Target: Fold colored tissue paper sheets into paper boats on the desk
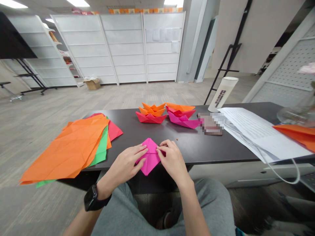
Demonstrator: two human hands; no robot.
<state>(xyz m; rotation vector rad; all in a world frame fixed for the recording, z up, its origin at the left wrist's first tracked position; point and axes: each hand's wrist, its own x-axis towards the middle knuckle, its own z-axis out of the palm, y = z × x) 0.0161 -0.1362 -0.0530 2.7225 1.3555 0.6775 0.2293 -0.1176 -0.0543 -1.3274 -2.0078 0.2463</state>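
Note:
A pink sheet of paper (150,160), folded into a diamond, lies at the front edge of the dark table between my hands. My left hand (131,160) rests on its left side, fingers stretched over the paper and thumb on the lower part. At the right corner, my right hand (169,155) pinches the paper between thumb and index finger. A crease line runs across the diamond's middle. Behind it stand several folded paper boats, among them an orange boat (153,111), a red boat (150,118) and a magenta boat (184,121).
A stack of orange, green and red paper sheets (71,144) overhangs the table's left front. Printed pages (261,131) with a white cable (258,149) lie on the right, near a white cylinder (222,95). An orange folded paper (297,135) sits at far right.

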